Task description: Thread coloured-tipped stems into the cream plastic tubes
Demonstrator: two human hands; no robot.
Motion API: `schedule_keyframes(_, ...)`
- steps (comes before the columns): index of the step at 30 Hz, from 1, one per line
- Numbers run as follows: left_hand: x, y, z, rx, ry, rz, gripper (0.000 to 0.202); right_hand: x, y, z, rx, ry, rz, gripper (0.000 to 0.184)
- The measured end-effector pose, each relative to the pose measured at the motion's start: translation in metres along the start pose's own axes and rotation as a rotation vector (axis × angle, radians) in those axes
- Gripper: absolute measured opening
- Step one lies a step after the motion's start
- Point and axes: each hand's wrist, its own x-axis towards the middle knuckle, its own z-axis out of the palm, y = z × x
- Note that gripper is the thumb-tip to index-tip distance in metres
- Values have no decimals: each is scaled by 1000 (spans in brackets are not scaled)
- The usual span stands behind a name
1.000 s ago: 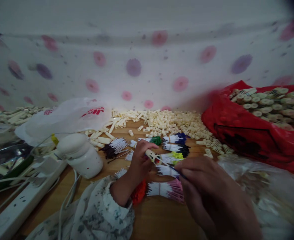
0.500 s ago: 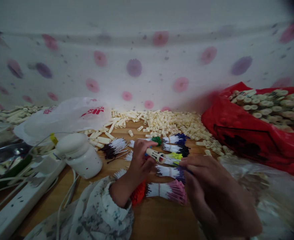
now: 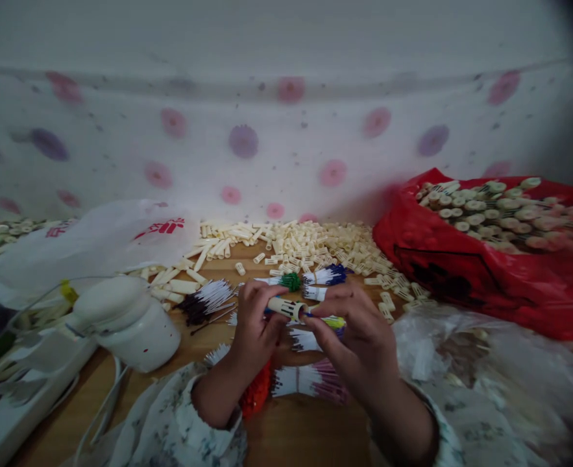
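My left hand is closed around a cream plastic tube with dark slots in its wall, held level with its open end to the right. At that end, the fingertips of my right hand pinch a thin blue piece, mostly hidden by the fingers. Under and around the hands lie bundles of thin white sticks with coloured ends: green, dark blue, pink, orange-red and black. A yellow-ended bundle is partly covered by my right hand.
Loose cream tubes and slotted pieces are heaped at the back. On the right stand a red bag full of tubes and a clear plastic bag. A white jar, a power strip with cords and a white bag lie left.
My right hand has moved left and away from me, bringing its fingertips to the tube's open end. My left hand still holds the tube. The camera view has shifted slightly right.
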Motion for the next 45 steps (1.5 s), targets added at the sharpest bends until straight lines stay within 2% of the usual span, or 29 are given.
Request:
schedule_keyframes(5,1,2,0,47,45,11,47,-3,1,-2,32,-49,23,10)
schedule_keyframes(12,1,2,0,119,80,59,46,-4,5,-1,-136,-110,-56,12)
schedule_keyframes(22,2,-2,0,196,91,97,32,-3,13,-1,-89,-174,16,10)
schedule_keyframes(24,2,-2,0,224,83,101,29,-4,13,2,-42,-149,86,10)
schedule_keyframes(29,3,1,-1,354,106,111,33,-8,16,10,124,-63,393,10)
schedule_keyframes(33,5,-2,-5,443,132,140,34,-13,20,14,283,-59,495,12)
schedule_keyframes(36,7,-5,-8,485,137,151,32,-15,21,14,313,-66,475,16)
schedule_keyframes(39,7,-5,-8,470,127,125,31,-14,20,13,230,-90,399,18)
schedule_keyframes(45,6,-3,-2,180,-9,-2,39,-7,17,7,96,-82,337,9)
